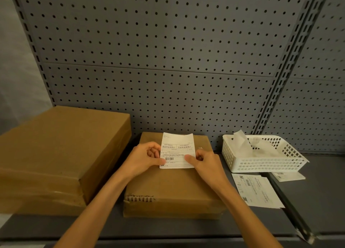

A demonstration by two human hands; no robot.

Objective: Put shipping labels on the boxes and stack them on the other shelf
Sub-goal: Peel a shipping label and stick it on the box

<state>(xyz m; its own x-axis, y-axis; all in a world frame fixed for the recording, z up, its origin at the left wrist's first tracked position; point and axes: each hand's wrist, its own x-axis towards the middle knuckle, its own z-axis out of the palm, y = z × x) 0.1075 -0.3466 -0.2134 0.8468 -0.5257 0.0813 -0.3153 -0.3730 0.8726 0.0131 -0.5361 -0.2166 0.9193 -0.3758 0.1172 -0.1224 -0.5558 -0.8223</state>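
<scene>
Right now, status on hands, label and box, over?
Left hand and right hand both pinching shipping label above small box. Label not yet stuck. Nothing in the way.

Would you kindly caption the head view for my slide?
Both hands, left and right, pinch a shipping label above the small cardboard box.
</scene>
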